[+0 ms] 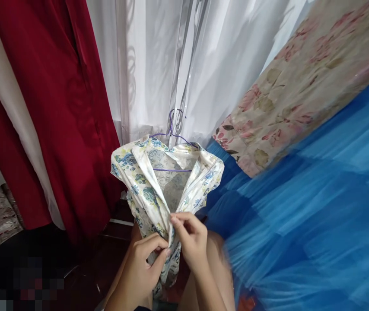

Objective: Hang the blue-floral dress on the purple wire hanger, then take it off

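A white sleeveless garment (150, 188) with blue and yellow flowers hangs on a purple hanger (171, 123) in front of me. Its collar lies open in a deep V, and the hanger's lower bar shows across the gap. My left hand (148, 259) pinches the front edge low on the opening. Slightly higher and to the right, my right hand (191, 237) is closed on the edge too, thumb against forefinger. Whether a button sits between the fingers is hidden. The lower part of the garment falls between my knees.
Red cloth (64, 108) hangs at the left beside a pale strip. White curtains (152, 65) with shiny ribbons (184, 60) fall behind the hanger. To the right are a beige floral cloth (275, 103) and layered blue tulle (301, 229). The lower left corner is blurred out.
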Demonstrator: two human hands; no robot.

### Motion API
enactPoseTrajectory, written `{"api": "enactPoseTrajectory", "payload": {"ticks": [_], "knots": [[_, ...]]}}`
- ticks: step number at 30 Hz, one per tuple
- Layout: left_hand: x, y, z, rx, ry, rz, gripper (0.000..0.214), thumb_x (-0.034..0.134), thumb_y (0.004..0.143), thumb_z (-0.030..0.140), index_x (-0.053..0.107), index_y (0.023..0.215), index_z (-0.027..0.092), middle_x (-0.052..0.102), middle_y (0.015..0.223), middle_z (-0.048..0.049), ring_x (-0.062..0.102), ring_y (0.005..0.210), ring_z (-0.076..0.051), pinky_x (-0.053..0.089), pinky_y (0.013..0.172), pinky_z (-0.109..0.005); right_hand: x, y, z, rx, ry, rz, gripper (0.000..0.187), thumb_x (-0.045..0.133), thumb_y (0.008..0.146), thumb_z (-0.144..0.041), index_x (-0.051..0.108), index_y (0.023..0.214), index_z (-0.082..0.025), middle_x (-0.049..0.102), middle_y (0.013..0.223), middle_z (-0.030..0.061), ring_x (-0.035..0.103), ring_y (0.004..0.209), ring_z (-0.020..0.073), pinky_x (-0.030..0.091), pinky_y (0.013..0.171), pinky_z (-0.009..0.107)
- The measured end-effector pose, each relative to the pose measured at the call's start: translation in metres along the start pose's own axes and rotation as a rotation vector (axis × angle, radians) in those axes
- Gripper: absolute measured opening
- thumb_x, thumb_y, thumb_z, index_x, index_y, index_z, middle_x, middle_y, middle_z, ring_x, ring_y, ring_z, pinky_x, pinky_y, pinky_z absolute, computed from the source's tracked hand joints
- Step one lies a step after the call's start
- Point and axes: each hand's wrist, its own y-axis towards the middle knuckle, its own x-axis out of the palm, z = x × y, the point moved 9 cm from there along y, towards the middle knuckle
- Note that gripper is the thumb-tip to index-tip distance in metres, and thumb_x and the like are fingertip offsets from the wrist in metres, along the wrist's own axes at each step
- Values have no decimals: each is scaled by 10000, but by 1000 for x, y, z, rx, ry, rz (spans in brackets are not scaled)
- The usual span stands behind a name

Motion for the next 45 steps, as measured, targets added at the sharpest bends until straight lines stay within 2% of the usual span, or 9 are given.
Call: {"api": "enactPoseTrajectory", "payload": {"ticks": [7,11,18,21,25,28,32,38,45], "knots": [[-2,4,-5,-33,-2,94,196,550,927,237,580,739,193,602,710,-17,596,694,-164,455,656,-264,15,144,-56,-342,-158,20,124,660,882,-279,733,831,-193,581,621,-12,461,561,138,365,564,278],[8,0,-22,-70,-56,105,168,576,896,308,611,740,259,642,711,-45,653,700,-241,516,651,-365,10,190,-71,-408,-219,119,89,655,871,-248,723,840,-198,598,636,-13,496,581,140,369,572,270],[4,-3,-51,-63,-136,159,132,579,898,385,710,893,369,718,891,-99,713,867,-311,581,758,-448,5,159,-101,-573,-284,115,101,607,911,-223,705,897,-202,682,762,10,484,540,123,398,549,273],[-38,26,-16,144,-44,345,172,551,940,325,712,1001,333,701,1024,-88,681,998,-289,570,858,-462,3,143,-109,-699,-379,140,118,595,918,-209,712,913,-218,733,842,32,564,613,151,451,616,297],[-93,99,61,500,88,503,257,513,976,208,677,1167,253,662,1186,-78,613,1157,-229,522,987,-409,8,142,-114,-856,-455,80,142,594,926,-185,726,943,-235,769,890,43,654,781,199,489,741,336],[-104,164,96,652,258,367,376,470,994,193,590,1344,262,558,1398,-93,564,1240,-215,512,981,-361,7,147,-112,-890,-504,41,161,586,938,-197,736,972,-247,763,860,39,639,739,198,478,726,342],[-96,214,97,657,465,135,246,495,981,203,699,1116,216,701,1077,-64,651,1016,-205,494,912,-342,12,152,-90,-815,-564,-14,194,554,968,-253,744,1006,-253,726,808,49,617,730,196,459,710,332],[-99,213,88,567,403,136,176,506,951,199,680,932,173,708,904,-38,651,862,-187,467,778,-283,35,149,-57,-852,-635,-86,245,518,992,-256,756,935,-239,664,670,36,564,622,177,369,613,315],[-100,213,93,538,385,89,164,573,930,271,708,894,185,692,828,-17,613,734,-158,444,673,-264,21,154,-68,-899,-519,-42,199,549,980,-245,742,1027,-237,705,757,36,621,680,164,427,658,292]]}}
